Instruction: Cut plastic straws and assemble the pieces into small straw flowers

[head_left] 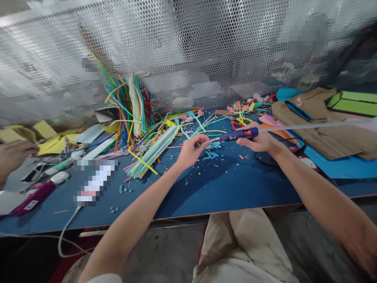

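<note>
Over the middle of the blue table (224,188), the right hand (260,140) is clamped around a glue gun (238,135) lying left-right, nozzle toward the left hand (191,149), whose fingers pinch a small light-blue piece (214,145) (shape unclear) just beside the tip.

Your left hand (191,148) sits at frame centre on the table (206,192); your right hand (259,140), just right of it, holds the glue gun (237,135). Pipe cleaners (138,118) are heaped to the upper left, cardboard (324,125) at right, another person's hand (14,155) at far left.
</note>
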The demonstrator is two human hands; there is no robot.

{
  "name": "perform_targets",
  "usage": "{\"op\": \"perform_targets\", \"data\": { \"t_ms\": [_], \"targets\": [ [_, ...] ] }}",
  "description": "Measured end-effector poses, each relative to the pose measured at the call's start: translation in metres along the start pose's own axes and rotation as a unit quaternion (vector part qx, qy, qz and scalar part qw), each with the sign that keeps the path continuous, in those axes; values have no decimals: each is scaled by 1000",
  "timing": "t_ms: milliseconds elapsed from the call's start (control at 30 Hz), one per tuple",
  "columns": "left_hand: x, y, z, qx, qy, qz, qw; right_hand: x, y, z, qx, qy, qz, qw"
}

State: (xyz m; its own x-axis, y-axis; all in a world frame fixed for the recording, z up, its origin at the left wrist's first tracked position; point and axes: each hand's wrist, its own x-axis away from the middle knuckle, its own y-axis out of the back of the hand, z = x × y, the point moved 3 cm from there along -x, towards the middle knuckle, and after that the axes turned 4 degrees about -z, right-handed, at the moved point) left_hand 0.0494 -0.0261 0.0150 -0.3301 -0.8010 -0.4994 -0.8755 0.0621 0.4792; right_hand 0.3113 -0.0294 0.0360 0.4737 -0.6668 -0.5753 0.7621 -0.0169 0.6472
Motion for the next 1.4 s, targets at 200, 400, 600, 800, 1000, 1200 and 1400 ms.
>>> {"op": "perform_targets", "data": {
  "t_ms": [200,400,600,800,1000,1200,1400],
  "targets": [
    [0,0,-2,-1,-4,-2,1000,1,0,0,-3,-24,-5,1000],
    [1,2,-5,28,-7,-13,999,-5,3,2,68,-26,50,996],
    [1,5,-3,47,2,-30,998,-5,3,-30,318,-99,52,942],
    [1,4,-3,11,13,-44,999,6,-2,-61,399,-184,69,896],
    [2,-2,-4,40,30,-56,997,-16,-20,-8,73,-65,-13,995],
    [5,-11,-1,68,56,-45,995,-18,-59,29,-146,-94,-91,981],
    [7,-16,2,71,44,-20,996,-17,-67,28,-223,-144,-131,955]
  ]
}}
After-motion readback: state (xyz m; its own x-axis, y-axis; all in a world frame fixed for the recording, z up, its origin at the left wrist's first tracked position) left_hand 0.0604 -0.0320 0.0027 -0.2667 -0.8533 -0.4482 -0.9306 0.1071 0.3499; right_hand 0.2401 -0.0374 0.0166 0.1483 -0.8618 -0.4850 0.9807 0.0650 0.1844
